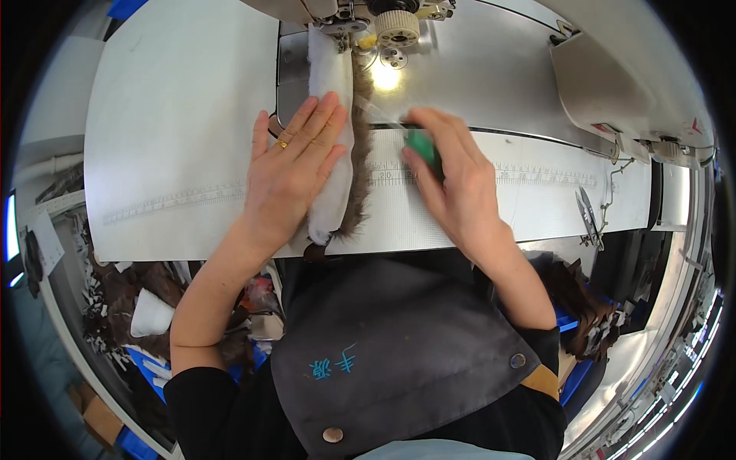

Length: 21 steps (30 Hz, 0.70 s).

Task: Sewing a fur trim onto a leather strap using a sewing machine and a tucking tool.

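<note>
A long strip of white padding with brown fur along its right edge (331,69) runs from under the sewing machine's presser foot (343,44) toward me. My left hand (295,157) lies flat on the strip with its fingers stretched out, a ring on one of them. To the right of the fur, my right hand (460,165) is closed around the green handle of a thin-shafted tool, like an awl (421,146). Its blurred shaft points left toward the fur edge. Whether the tip touches the fur, I cannot tell.
The machine's handwheel-like white knob (398,28) sits beside the needle area. Thread snips (589,218) lie at the table's right edge. A ruler strip (537,174) crosses the white tabletop (176,100). Brown fur pieces (583,307) hang below on the right; scraps (123,295) lie lower left.
</note>
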{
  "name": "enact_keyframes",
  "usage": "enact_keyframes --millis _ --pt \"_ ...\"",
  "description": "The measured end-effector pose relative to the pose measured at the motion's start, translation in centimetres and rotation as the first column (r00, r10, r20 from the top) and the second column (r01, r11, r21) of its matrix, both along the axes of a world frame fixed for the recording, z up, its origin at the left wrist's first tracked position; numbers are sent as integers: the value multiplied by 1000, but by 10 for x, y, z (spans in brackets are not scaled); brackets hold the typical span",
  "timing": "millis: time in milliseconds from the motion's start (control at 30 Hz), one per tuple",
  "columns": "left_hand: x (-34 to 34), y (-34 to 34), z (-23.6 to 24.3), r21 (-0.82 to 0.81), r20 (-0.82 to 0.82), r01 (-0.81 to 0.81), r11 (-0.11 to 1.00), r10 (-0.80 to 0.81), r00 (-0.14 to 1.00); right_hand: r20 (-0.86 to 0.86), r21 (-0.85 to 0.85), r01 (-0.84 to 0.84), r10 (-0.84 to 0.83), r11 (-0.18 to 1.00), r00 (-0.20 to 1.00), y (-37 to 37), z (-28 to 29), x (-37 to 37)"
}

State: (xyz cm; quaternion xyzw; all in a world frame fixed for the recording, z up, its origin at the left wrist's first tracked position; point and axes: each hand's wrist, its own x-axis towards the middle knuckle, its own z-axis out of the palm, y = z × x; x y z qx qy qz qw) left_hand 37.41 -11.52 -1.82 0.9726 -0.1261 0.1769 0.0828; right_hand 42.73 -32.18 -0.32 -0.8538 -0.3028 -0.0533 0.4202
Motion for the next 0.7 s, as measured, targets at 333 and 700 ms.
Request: enact_keyframes --millis 333,700 --pt "2 3 -3 -58 -16 -5 998 4 1000 -5 -264 91 -95 960 995 -1 11 -30" --pt "2 2 -3 -69 -32 -19 997 17 999 -23 -170 93 -98 981 995 36 1 -27"
